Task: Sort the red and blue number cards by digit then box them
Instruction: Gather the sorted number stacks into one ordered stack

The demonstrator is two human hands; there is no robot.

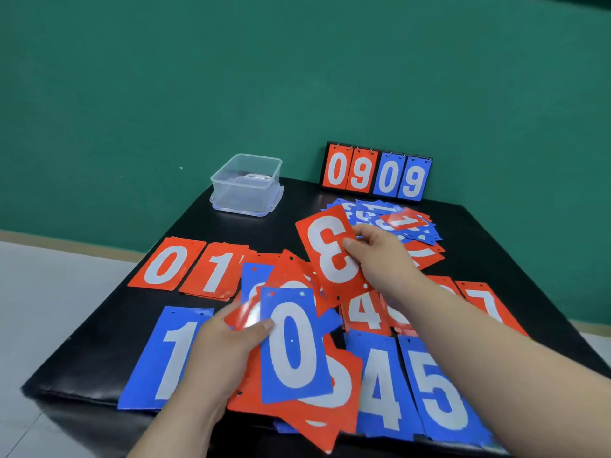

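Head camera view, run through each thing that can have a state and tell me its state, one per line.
plastic box: upright, lid off.
scoreboard: standing, showing 0909.
red 3 card: lifted, pinched by right hand.
blue 0 card: gripped by left hand, thumb on top.
loose pile: jumbled heap before scoreboard.
red 0 card: flat on table.
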